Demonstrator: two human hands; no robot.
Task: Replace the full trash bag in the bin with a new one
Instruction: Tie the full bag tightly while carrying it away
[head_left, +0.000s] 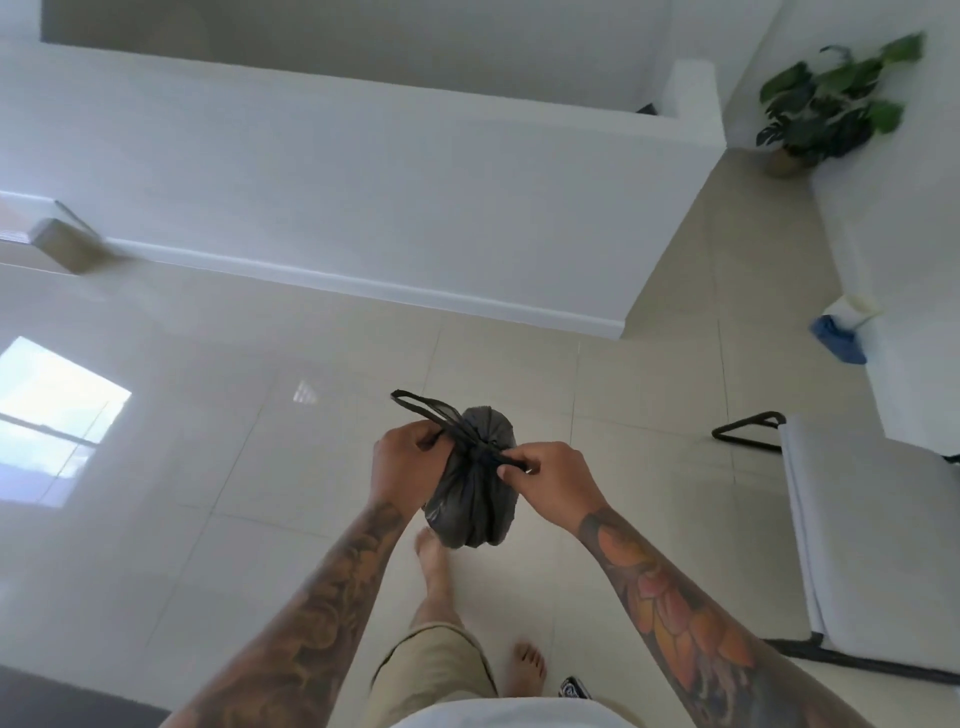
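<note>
A small, full dark grey trash bag (475, 499) hangs in mid-air in front of me, above the tiled floor, its neck gathered. My left hand (408, 460) is shut on one handle strap of the bag, whose loop sticks out up and to the left. My right hand (550, 480) pinches the other strap, pulled to the right. The straps cross at a knot on the bag's neck between my hands. No bin is in view.
A low white wall (363, 197) runs across ahead. A potted plant (826, 114) stands at the far right. A blue cloth (839, 340) lies by the right wall. A white-cushioned seat with a black frame (862, 540) is at the right. My bare feet are below.
</note>
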